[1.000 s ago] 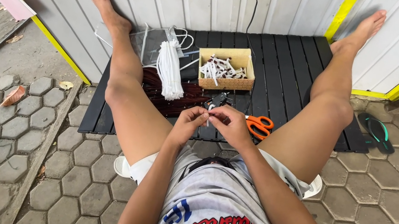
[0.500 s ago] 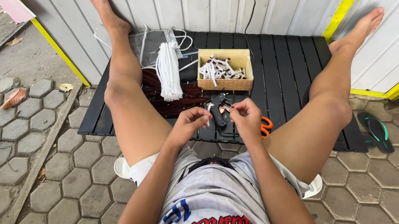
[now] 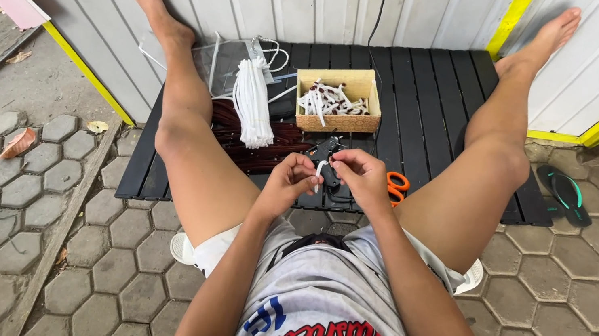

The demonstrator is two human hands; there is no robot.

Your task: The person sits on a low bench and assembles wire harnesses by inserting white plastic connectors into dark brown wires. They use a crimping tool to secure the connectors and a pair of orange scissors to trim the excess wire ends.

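Both hands have drawn closer at frame centre: left hand and right hand pinch closed on a small white cable piece above orange scissors.

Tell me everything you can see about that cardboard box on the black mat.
The box is small, open-topped, tan cardboard, rectangular with low walls. It sits flat on the black slatted mat near the wall, between the person's legs. Inside lies a loose heap of small white pieces with dark bits. A white cord bundle lies just to its left. Neither hand touches it.
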